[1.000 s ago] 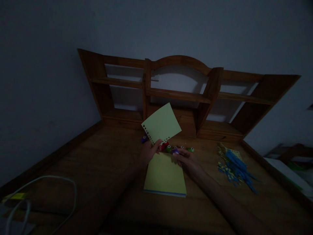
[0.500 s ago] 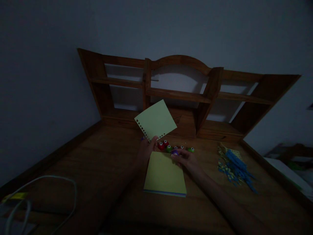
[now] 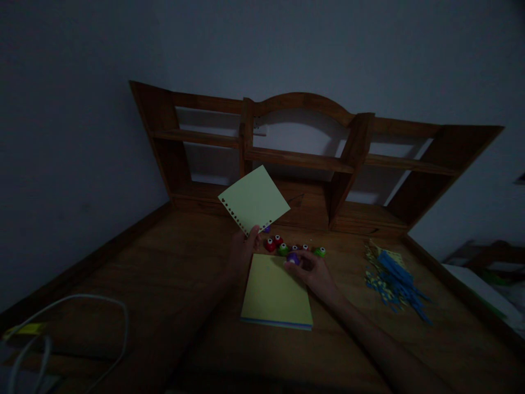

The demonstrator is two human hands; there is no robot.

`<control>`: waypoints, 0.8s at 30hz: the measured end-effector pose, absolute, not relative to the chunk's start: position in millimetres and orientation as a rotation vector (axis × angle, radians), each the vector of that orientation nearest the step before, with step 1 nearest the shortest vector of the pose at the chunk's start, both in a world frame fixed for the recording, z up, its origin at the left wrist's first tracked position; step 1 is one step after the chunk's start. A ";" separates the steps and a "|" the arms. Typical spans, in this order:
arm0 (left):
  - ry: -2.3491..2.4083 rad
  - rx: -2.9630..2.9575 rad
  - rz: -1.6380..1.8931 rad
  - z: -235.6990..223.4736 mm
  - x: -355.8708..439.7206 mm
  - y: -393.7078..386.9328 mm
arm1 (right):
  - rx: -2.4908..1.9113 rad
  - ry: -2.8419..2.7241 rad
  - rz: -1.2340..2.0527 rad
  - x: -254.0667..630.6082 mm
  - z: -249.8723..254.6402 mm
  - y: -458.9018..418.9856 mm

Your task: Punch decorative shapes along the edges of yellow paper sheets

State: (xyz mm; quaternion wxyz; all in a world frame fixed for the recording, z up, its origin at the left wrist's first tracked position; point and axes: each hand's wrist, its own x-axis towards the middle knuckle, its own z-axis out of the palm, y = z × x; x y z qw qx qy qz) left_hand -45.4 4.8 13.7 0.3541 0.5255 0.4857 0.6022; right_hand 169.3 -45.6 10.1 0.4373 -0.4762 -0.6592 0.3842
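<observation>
Pinched near its lower corner, a pale yellow sheet of paper (image 3: 255, 198) stands raised in my left hand (image 3: 243, 250). Small holes are punched along two of its edges. Between the fingertips of my right hand (image 3: 316, 271) is a small purple craft punch (image 3: 292, 259), held over a stack of coloured paper (image 3: 276, 293) with a yellow sheet on top. Behind the stack sit more small punches, including a red punch (image 3: 269, 244), a green punch (image 3: 283, 249) and another green punch (image 3: 320, 251). Another purple punch (image 3: 267, 229) shows partly behind the raised sheet.
Blue and yellow paper scraps (image 3: 396, 276) lie heaped on the right of the wooden desk (image 3: 197, 241). A wooden shelf unit (image 3: 299, 158) runs along the back against the wall. At the left front, a white cable (image 3: 94, 296) loops near a yellow object (image 3: 25, 330).
My left hand has shifted slightly left with the sheet, uncovering a purple punch behind it. My right hand has turned a little, showing more of the purple punch it holds.
</observation>
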 end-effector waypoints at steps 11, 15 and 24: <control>1.223 1.312 1.565 20.5 -43.8 0.7 | -1.094 -1.895 0.441 169.8 25.2 -55.1; 1.253 1.375 1.548 17.8 -45.8 2.6 | -1.030 -1.965 0.392 169.4 26.9 -57.8; 1.199 1.356 1.584 16.7 -45.9 3.9 | -0.996 -2.003 0.382 168.3 21.0 -57.4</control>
